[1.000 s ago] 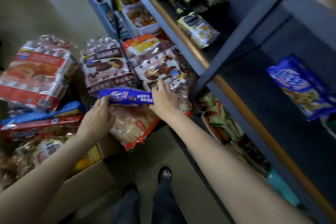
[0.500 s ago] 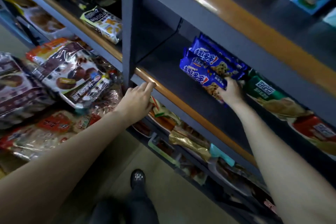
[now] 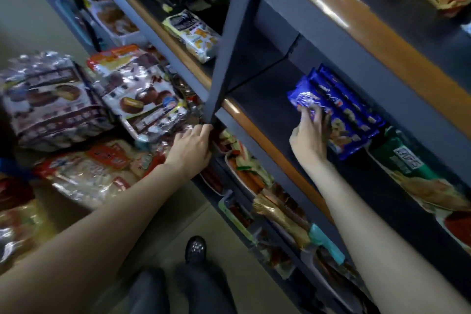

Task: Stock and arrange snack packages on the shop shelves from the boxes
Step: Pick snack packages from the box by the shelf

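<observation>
Blue cookie packs [image 3: 344, 112] lie stacked on the dark middle shelf [image 3: 270, 109]. My right hand [image 3: 309, 132] reaches into that shelf, and its fingers are curled round the front blue pack at its left end. My left hand [image 3: 190, 146] hangs beside the grey shelf upright [image 3: 226, 53], fingers relaxed, holding nothing; whether it touches the post I cannot tell. To the left, large shiny bags of chocolate pies [image 3: 135, 94] and bread bags [image 3: 94, 173] are piled on cardboard boxes.
A green snack bag [image 3: 407, 168] lies right of the blue packs. A white and yellow bag [image 3: 193, 35] sits on the shelf left of the upright. The lower shelf holds trays of small snacks [image 3: 244, 168]. My shoe [image 3: 195, 248] stands on the floor below.
My right hand carried a blue pack from the boxes to the shelf and now handles the front pack of the stack. My left hand drifted from the boxes to the shelf upright.
</observation>
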Available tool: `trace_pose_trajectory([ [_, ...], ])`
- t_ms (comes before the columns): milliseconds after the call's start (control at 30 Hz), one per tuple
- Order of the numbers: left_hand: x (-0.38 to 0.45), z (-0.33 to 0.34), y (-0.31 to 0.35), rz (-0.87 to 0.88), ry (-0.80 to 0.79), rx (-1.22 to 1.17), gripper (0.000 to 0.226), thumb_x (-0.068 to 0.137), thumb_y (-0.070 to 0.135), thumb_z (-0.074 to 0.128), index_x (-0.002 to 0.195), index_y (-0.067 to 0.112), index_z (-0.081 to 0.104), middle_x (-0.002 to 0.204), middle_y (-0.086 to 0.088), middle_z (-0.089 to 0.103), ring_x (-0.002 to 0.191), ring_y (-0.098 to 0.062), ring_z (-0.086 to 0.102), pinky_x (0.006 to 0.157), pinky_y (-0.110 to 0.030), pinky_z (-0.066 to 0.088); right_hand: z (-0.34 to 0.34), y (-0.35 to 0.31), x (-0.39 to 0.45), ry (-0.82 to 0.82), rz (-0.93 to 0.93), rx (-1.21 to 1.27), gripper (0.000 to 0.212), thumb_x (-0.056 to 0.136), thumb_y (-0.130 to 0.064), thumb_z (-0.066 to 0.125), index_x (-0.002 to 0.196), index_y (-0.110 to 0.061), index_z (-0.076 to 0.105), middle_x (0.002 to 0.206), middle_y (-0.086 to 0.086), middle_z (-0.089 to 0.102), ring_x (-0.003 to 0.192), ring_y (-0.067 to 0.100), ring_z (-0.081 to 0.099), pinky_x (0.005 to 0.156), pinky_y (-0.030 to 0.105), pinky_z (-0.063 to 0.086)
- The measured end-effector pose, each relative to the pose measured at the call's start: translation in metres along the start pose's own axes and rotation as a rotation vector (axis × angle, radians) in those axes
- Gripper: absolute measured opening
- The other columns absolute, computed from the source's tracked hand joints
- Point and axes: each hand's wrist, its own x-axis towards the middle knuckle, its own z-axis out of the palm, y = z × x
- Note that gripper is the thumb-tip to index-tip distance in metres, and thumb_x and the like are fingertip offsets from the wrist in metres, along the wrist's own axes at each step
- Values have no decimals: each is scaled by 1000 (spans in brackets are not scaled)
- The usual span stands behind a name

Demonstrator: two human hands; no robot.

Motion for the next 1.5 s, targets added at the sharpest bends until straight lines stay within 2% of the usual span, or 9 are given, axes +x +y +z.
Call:
trace_pose_trajectory([
  [100,-32,-13,-32,-117,30,65,52,91,22,46,138,9,29,133,-10,44,124,-29,42,98,-41,32,17,-78,-34,-29,-280,120,45,76,6,54,120,-3,55,134,20,44,118,41,42,93,51,38],
  [233,-94,-34,-107,-318,75,73,50,92,25,46,137,12,30,132,-8,43,123,-29,42,95,-39,33,45,-189,-83,-276,-598,205,44,80,2,51,125,-1,51,133,17,46,120,38,42,101,46,37],
  [400,-193,-56,-212,-655,171,4,51,87,17,54,134,5,39,130,-16,47,120,-35,46,94,-45,37,90,-311,-137,-609,-852,223,50,92,-6,44,141,-4,34,147,11,33,136,25,29,112,29,19],
  [567,-278,-56,-281,-877,228,-146,38,83,6,58,119,-5,50,114,-25,53,106,-43,51,87,-50,41,127,-421,-163,-696,-901,304,54,94,-15,52,142,-4,32,150,12,30,135,28,31,111,31,21],
  [733,-315,-38,-305,-905,290,-190,40,92,19,53,128,1,46,123,-17,52,112,-34,51,95,-46,43,166,-478,-163,-779,-802,245,58,92,-15,54,145,-8,30,146,13,36,131,32,39,106,34,31],
  [933,-315,-36,-302,-876,381,-259,40,91,14,53,129,4,43,127,-13,46,114,-27,48,95,-38,41,168,-468,-181,-643,-754,284,44,87,-14,62,128,-6,49,125,13,45,110,32,51,90,36,41],
  [1133,-281,-42,-275,-788,377,-283,46,84,4,56,129,1,45,127,-18,45,110,-34,50,93,-42,43,119,-399,-163,-413,-774,323,39,85,-5,56,123,-7,50,122,13,49,104,32,51,89,39,41],
  [1367,-180,-53,-195,-413,359,-260,64,77,-1,62,136,-3,39,132,-25,40,114,-43,47,99,-48,39,32,-253,-98,-197,-532,439,38,81,6,57,118,-2,55,114,15,57,105,31,54,83,29,37],
  [1500,-109,-54,-101,-163,374,-316,61,79,2,58,137,1,39,137,-25,36,124,-42,39,106,-49,35,-20,-126,-84,55,-264,491,35,77,10,61,111,3,58,107,18,62,99,28,57,82,11,32],
])
